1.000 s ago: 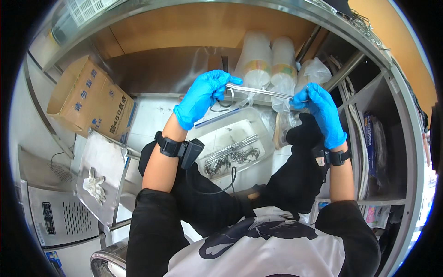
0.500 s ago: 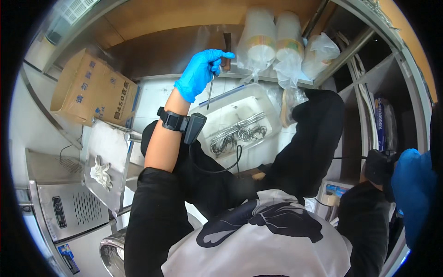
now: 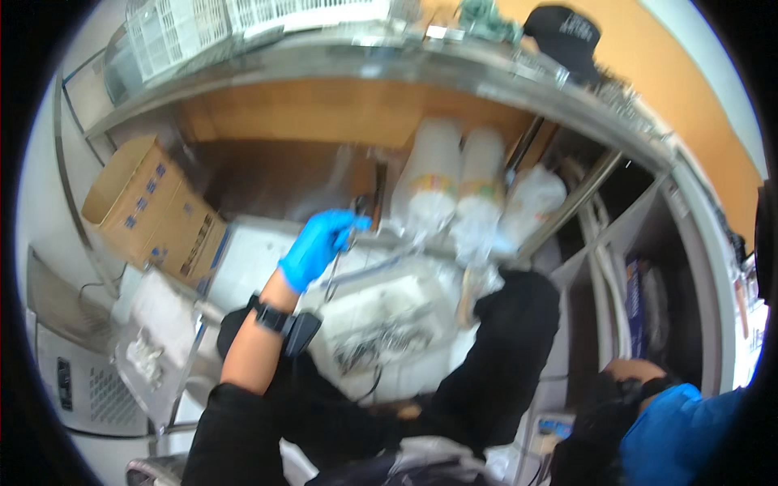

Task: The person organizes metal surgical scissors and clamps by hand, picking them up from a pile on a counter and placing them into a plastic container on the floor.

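Observation:
My left hand [image 3: 318, 245] wears a blue glove, its fingers closed round a thin dark rod [image 3: 333, 277] that points down over the near-left rim of a clear plastic bin [image 3: 442, 320]. Whether the rod has a handle is hidden by the fingers. In the bin lie bent metal rods and hooks [image 3: 385, 344], blurred in this frame. My right hand [image 3: 677, 437], also in a blue glove, is low at the right edge beside the shelf unit. Its fingers are blurred and partly out of sight.
A cardboard box [image 3: 158, 219] stands at the left. Bagged stacks of cups [image 3: 433, 174] sit behind the bin, under a metal-edged counter [image 3: 340, 61]. A white glove [image 3: 144, 356] lies on a low stand at left. Shelves [image 3: 592, 316] rise at right.
The view has tilted up, bringing the countertop with white baskets and a black cap into sight. My left hand still holds the rod. My right hand appears lower and further left.

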### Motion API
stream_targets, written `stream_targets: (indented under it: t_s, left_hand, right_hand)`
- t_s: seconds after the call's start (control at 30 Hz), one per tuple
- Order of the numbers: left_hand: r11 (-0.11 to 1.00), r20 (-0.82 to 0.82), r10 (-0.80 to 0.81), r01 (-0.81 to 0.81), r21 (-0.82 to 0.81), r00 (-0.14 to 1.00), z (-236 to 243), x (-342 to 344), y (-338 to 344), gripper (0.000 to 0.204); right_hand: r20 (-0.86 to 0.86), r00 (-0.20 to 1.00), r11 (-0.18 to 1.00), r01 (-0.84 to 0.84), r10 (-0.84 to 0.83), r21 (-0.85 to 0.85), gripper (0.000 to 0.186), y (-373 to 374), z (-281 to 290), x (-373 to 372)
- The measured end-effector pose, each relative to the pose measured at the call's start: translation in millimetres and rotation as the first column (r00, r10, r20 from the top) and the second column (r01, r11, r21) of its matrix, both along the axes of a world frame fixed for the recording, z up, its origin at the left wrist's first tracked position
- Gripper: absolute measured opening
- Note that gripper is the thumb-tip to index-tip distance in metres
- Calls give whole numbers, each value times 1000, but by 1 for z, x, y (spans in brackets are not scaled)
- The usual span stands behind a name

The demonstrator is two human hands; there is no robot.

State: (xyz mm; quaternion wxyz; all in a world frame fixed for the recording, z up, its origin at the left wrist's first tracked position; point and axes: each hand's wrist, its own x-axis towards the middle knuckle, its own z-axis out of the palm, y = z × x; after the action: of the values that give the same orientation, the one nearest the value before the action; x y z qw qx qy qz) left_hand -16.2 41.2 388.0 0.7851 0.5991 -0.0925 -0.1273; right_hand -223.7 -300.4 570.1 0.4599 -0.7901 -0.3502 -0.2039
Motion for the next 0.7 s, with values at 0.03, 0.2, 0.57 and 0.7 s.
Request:
stream_targets:
  t_s: [0.03,0.2,0.57,0.7]
  left_hand:
    - [1000,25,-16,16,18,1000,-10,7,-3,19]
    - [988,-163,144,-134,74,976,-23,-9,13,24]
    - [986,-113,164,-167,-18,980,-3,-5,15,19]
    - [995,12,101,-100,-24,995,6,-3,8,21]
  right_hand:
    - [-24,1000,1000,8,-9,-20,37,5,3,-2]
    - [-149,985,985,-65,89,157,37,-1,-19,3]
    - [-230,933,950,-231,277,209,38,23,-19,21]
    - [-248,900,924,-304,358,232,39,38,-8,31]
